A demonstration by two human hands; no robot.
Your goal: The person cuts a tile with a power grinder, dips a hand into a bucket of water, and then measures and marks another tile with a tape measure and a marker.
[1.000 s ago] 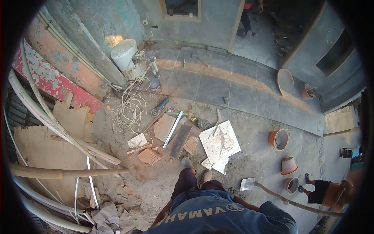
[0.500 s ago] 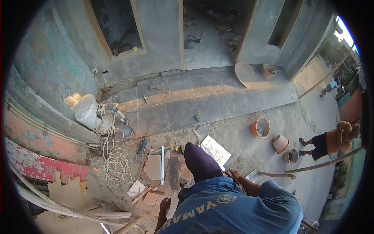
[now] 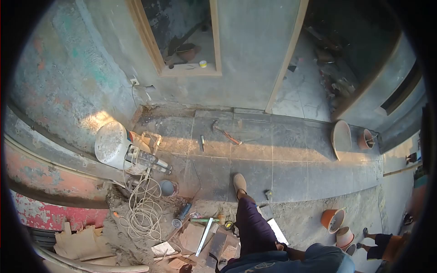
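My left hand (image 3: 185, 268) shows only as a dark patch at the bottom edge, beside the offcuts and tile pieces; its fingers do not show clearly. Close to my hip, my right hand (image 3: 283, 248) is partly hidden by my leg and shirt. Near it lies a white board (image 3: 277, 231). Below my left side are a metal straightedge (image 3: 204, 237), a dark tile strip (image 3: 217, 249), and an angle grinder (image 3: 182, 215). A green-handled hammer (image 3: 210, 219) rests next to a tape measure (image 3: 229, 225). My shoe (image 3: 239, 183) is on the dark tiled floor (image 3: 250, 170).
A water pump (image 3: 113, 144) and coiled hose (image 3: 139, 211) stand at left. On the tiles lie a claw hammer (image 3: 226, 133) and a chisel-like tool (image 3: 202, 143). Buckets (image 3: 332, 220) and a person (image 3: 387, 245) are at right. A round tray (image 3: 341, 139) leans near the doorway.
My body and view have moved forward toward the tiles, and one foot now stands on them. Both hands sit lower in view, the left almost out of it.
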